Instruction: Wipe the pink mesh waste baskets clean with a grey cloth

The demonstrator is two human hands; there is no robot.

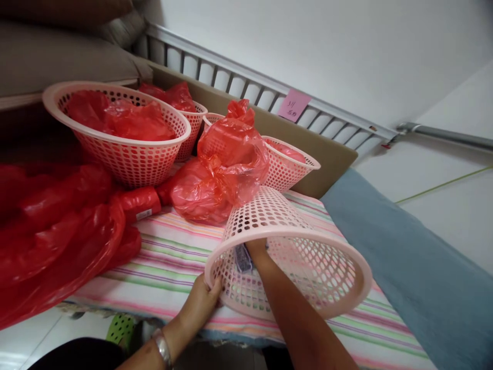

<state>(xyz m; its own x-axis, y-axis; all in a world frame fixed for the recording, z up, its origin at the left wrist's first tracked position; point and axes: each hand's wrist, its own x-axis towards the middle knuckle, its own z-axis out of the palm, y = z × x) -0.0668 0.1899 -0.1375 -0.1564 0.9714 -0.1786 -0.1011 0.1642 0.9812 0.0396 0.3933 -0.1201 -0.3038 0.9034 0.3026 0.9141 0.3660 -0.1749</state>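
A pink perforated plastic basket (pixel 288 234) lies tipped on its side, its mouth facing me. My left hand (pixel 204 295) grips its rim at the left, thumb on the rim and fingers behind it. Deep inside, my right hand (pixel 257 246) presses a blue-grey cloth (pixel 243 258) against the inner wall; its fingers are mostly hidden. Just behind the basket sits a bunched red plastic bag (pixel 227 164), touching or nearly touching its base. The basket rests on a striped cloth cover (pixel 173 257).
A larger pink basket (pixel 127 159) holding red bags stands at the left. More baskets (pixel 288 164) line the back by a tan board (pixel 331 154). Red plastic sheeting (pixel 57 231) spreads at the left, beside a red roll (pixel 141 203). A pink note (pixel 294 105) hangs on the rail.
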